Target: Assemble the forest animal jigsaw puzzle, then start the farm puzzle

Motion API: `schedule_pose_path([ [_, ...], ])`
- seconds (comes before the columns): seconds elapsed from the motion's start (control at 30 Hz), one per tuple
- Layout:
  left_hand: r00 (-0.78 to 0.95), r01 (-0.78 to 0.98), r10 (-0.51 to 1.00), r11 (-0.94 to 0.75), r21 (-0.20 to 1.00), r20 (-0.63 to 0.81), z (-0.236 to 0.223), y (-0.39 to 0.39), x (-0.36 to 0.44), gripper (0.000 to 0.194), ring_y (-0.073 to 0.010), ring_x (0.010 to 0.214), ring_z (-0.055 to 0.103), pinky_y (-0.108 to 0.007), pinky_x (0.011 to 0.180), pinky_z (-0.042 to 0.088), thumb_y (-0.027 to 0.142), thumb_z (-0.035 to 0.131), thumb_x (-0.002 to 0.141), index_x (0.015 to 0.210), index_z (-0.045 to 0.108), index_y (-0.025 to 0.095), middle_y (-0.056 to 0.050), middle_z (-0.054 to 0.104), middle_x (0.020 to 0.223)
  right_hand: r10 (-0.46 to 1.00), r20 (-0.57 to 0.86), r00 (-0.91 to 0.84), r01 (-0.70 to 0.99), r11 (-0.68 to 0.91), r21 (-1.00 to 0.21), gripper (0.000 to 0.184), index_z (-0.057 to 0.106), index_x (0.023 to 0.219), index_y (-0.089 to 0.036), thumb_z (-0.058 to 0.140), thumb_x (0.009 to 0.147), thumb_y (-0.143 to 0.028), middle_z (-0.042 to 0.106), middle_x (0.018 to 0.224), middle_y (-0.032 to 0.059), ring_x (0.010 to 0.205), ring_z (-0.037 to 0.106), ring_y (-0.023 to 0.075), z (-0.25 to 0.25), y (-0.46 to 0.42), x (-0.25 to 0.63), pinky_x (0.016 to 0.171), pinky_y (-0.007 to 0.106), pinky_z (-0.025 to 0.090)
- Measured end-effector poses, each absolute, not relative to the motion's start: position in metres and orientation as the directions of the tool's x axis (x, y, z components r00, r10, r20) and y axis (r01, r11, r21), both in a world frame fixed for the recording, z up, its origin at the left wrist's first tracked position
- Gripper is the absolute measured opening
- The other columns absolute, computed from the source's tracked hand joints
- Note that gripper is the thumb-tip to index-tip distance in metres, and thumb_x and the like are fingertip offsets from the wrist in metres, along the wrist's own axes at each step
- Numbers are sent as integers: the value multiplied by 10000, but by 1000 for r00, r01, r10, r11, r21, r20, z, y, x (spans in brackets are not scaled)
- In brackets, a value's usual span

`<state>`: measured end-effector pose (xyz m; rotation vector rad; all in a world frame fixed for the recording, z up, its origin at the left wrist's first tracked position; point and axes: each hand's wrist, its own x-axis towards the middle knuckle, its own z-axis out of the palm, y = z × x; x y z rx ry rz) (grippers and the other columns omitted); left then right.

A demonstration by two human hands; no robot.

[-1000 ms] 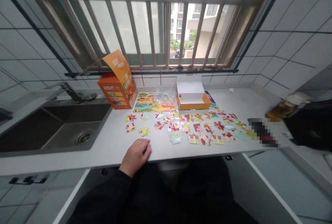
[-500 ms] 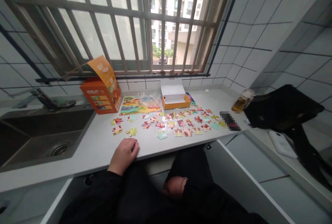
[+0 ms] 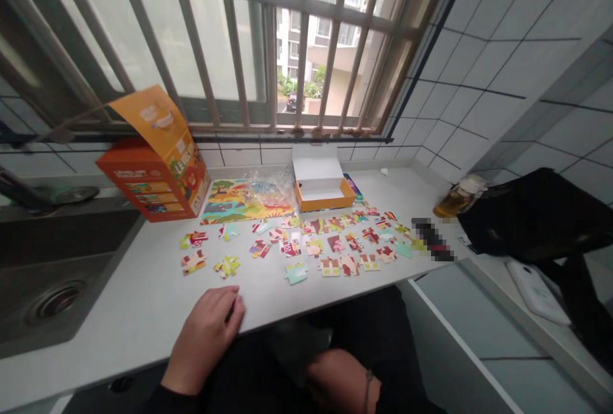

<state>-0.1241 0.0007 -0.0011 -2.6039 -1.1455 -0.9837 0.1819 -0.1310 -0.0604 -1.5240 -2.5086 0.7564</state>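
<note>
My left hand (image 3: pixel 208 331) rests at the counter's front edge, fingers curled in and thumb against them, with no object showing in it. A yellow-green puzzle piece (image 3: pixel 227 266) lies just beyond its fingertips. Low in front of my lap, below the counter edge, is my right hand (image 3: pixel 338 372), blurred, with a bracelet at the wrist. Its fingers are hidden, and a dark greyish patch beside it is too unclear to name. Several loose puzzle pieces are spread over the counter, among them a pale blue one (image 3: pixel 296 273) and a red barn piece (image 3: pixel 290 247).
An orange cardboard box (image 3: pixel 151 177) stands open at the left beside the sink (image 3: pixel 81 331). Behind the pieces lie a picture sheet (image 3: pixel 225 203), clear plastic wrap (image 3: pixel 271 187) and an open shallow box (image 3: pixel 325 200). Rightward are a drink bottle (image 3: pixel 460 197), black bag (image 3: pixel 536 209) and white phone (image 3: pixel 536 292).
The view swung right, then came closer to the counter. My right hand, unseen at first, has come into view over my lap. My left hand stays curled on the counter edge.
</note>
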Motion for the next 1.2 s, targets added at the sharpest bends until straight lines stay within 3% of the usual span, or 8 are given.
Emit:
schedule_pose_path([
  [0.07,510,694,601,-710,119,615,2,1,-123,119,-228,1029,664,-400,978,513,228,593,1086,1027,667,155,-101,720,1088,899,-125,-419,828,322,-459,236,815,1038,-290,609,931,-250,836,963,70,924,804,284,-39,-123,215,824,376,615],
  [0.2,525,668,566,-737,104,636,6,4,-122,128,-217,1010,661,-385,952,509,246,580,1096,1034,657,165,-98,711,1072,989,146,22,918,37,-394,345,784,1206,-246,472,1086,-331,827,1189,105,1078,786,255,12,-89,314,1002,367,580],
  [0.27,530,668,567,-738,102,630,5,6,-122,135,-217,1006,663,-391,954,507,263,577,1099,1044,659,171,-99,712,1086,954,217,206,946,-138,-295,376,778,1189,-214,462,1104,-399,815,1199,132,1070,775,275,31,-66,364,991,390,573],
  [0.37,530,668,575,-736,111,624,4,8,-122,151,-221,998,673,-403,949,509,285,567,1101,1056,666,180,-99,717,1105,927,174,331,941,-311,-132,367,767,1183,-167,497,1084,-394,799,1158,154,1059,756,287,40,-32,418,942,378,562],
  [0.53,518,678,596,-724,130,614,6,8,-122,136,-234,993,693,-410,939,529,289,594,1079,1029,673,191,-90,742,1105,930,120,348,936,-340,-88,479,741,1281,-102,625,1023,-489,757,1189,217,1090,723,322,20,3,445,988,402,534],
  [0.97,523,705,640,-696,136,562,5,1,-120,60,-232,1056,656,-408,990,502,166,614,1058,1021,659,151,-112,718,1117,935,49,351,934,-347,-82,432,765,1117,-111,699,946,-503,768,1128,210,1075,725,332,8,21,462,944,393,527],
  [1.07,499,719,656,-678,151,566,5,-2,-118,60,-229,1055,656,-403,993,505,148,624,1051,1004,661,147,-111,716,1109,920,135,369,927,-355,-119,486,737,1156,-105,708,934,-536,750,1116,212,1094,705,347,12,15,449,950,411,525],
  [1.2,478,738,687,-652,173,547,1,-6,-119,64,-232,1063,659,-410,1003,506,142,636,1045,985,661,147,-107,721,1099,879,327,348,921,-256,-292,504,706,1191,-133,685,966,-584,721,1081,174,983,682,315,13,2,387,909,427,538],
])
